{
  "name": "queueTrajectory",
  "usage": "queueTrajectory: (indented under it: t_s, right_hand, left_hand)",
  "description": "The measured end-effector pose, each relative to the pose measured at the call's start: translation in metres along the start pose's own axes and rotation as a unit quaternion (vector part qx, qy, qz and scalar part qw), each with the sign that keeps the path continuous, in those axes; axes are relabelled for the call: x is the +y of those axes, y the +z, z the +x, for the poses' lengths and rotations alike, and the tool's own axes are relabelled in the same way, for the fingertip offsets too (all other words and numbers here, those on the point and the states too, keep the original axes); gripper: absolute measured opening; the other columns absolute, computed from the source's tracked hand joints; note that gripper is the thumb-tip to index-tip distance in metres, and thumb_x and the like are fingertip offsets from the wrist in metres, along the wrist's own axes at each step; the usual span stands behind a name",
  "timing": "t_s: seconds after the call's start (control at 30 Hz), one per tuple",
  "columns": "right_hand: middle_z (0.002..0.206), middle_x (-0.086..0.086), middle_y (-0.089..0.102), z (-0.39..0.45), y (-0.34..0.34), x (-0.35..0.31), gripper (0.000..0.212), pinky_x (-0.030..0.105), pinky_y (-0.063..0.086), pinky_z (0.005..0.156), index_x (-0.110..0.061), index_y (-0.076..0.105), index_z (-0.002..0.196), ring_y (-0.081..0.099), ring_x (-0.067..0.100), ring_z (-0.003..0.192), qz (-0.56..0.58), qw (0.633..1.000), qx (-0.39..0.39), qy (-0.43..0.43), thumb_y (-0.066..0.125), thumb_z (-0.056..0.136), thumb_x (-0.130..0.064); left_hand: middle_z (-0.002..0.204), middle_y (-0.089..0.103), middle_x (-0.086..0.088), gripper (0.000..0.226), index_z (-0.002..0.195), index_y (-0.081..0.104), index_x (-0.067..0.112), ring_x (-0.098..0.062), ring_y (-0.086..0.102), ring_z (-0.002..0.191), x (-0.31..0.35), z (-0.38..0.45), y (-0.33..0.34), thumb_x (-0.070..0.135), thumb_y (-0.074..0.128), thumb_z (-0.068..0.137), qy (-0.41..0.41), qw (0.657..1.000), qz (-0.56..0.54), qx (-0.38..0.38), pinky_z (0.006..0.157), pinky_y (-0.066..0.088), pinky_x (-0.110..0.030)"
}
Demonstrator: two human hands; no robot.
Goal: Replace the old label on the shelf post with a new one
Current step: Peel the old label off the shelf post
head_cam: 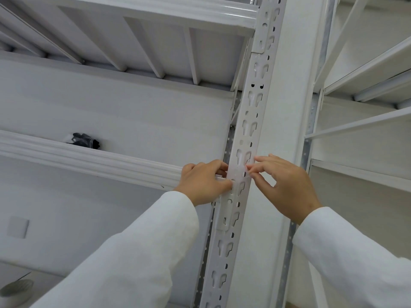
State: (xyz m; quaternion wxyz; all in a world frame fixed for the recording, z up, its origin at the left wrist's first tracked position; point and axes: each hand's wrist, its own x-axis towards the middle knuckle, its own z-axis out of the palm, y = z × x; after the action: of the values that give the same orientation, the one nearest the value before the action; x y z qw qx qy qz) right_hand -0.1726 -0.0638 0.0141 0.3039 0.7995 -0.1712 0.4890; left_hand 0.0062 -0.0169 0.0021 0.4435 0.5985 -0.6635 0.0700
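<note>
- My left hand (203, 182) grips the left edge of the white slotted shelf post (239, 165), fingers curled round it where the shelf beam (89, 160) meets it.
- My right hand (282, 185) pinches a thin, pale label (241, 174) between thumb and fingertip against the post's face.
- The label lies flat on the post between my 2 hands, hard to make out against the white metal.
- A dark bundle (85, 141) sits on the shelf, well to the left.

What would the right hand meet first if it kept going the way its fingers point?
The right hand points left at the shelf post. Its fingertips are already at a pale label there, so that comes first; actual contact is hard to confirm.
</note>
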Motion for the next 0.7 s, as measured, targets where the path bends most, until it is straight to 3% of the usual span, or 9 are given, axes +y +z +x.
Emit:
queueTrajectory:
  t_s: [0.13,0.23,0.3,0.37,0.4,0.5,0.6,0.7]
  right_hand:
    - [0.094,0.002,0.074,0.001,-0.002,-0.003,0.004,0.034,0.036,0.098,-0.012,0.071,0.082,0.068,0.019,0.096,0.009,1.0,-0.002,0.014,0.07,0.079,-0.011]
    - [0.092,0.0,0.074,0.002,-0.004,-0.004,0.003,0.032,0.045,0.095,-0.013,0.07,0.082,0.067,0.013,0.095,0.028,0.999,-0.005,0.023,0.068,0.081,-0.011]
    - [0.09,-0.003,0.073,0.003,-0.007,-0.007,0.005,0.03,0.053,0.084,-0.016,0.066,0.082,0.062,-0.006,0.085,0.073,0.995,-0.016,0.061,0.064,0.084,-0.011]
    - [0.09,-0.007,0.071,0.005,-0.011,-0.011,0.011,0.014,0.046,0.062,-0.022,0.057,0.082,0.057,-0.016,0.067,0.128,0.983,-0.034,0.124,0.056,0.089,-0.014]
    - [0.09,-0.007,0.071,0.006,-0.011,-0.011,0.013,0.008,0.038,0.054,-0.024,0.052,0.08,0.058,-0.013,0.064,0.153,0.976,-0.038,0.151,0.053,0.09,-0.016]
    - [0.085,-0.011,0.071,0.007,-0.012,-0.011,0.016,0.009,0.035,0.048,-0.027,0.051,0.076,0.053,0.011,0.05,0.198,0.961,-0.014,0.194,0.052,0.09,-0.019]
    - [0.078,-0.015,0.068,0.009,-0.012,-0.013,0.017,0.007,0.036,0.05,-0.025,0.055,0.074,0.055,0.0,0.055,0.247,0.94,0.033,0.234,0.055,0.088,-0.016]
    - [0.076,-0.004,0.068,0.01,-0.012,-0.018,0.015,0.005,0.037,0.051,-0.021,0.058,0.073,0.053,-0.004,0.053,0.296,0.915,0.061,0.266,0.057,0.087,-0.014]
  left_hand:
    - [0.118,0.063,0.017,0.032,0.117,0.054,0.034,-0.009,0.048,0.118,0.0,0.0,0.0,0.041,0.05,0.086,0.0,1.0,0.002,-0.001,0.098,0.016,-0.025]
    - [0.118,0.063,0.017,0.031,0.117,0.054,0.034,-0.009,0.048,0.118,0.0,0.0,0.0,0.04,0.05,0.086,-0.001,1.0,-0.001,0.0,0.098,0.016,-0.025]
    - [0.118,0.063,0.017,0.031,0.116,0.054,0.034,-0.009,0.048,0.117,0.0,0.0,0.0,0.04,0.05,0.086,0.001,1.0,-0.001,0.003,0.096,0.015,-0.024]
    - [0.118,0.063,0.017,0.032,0.117,0.053,0.034,-0.009,0.048,0.117,0.0,0.0,0.0,0.041,0.05,0.086,0.002,1.0,0.001,0.001,0.098,0.016,-0.025]
    - [0.117,0.062,0.017,0.032,0.117,0.053,0.034,-0.009,0.048,0.117,0.0,0.0,0.0,0.041,0.05,0.087,0.003,1.0,0.001,0.001,0.1,0.017,-0.025]
    - [0.117,0.063,0.017,0.031,0.117,0.054,0.034,-0.009,0.048,0.117,0.001,-0.001,-0.001,0.04,0.05,0.086,0.005,1.0,0.002,0.006,0.101,0.018,-0.026]
    - [0.116,0.063,0.018,0.031,0.117,0.054,0.034,-0.009,0.047,0.117,0.0,-0.001,0.0,0.039,0.051,0.086,0.005,1.0,-0.001,0.011,0.098,0.016,-0.024]
    - [0.118,0.063,0.018,0.031,0.117,0.055,0.034,-0.008,0.048,0.118,0.0,-0.001,0.001,0.039,0.05,0.087,0.01,1.0,-0.007,0.013,0.096,0.014,-0.022]
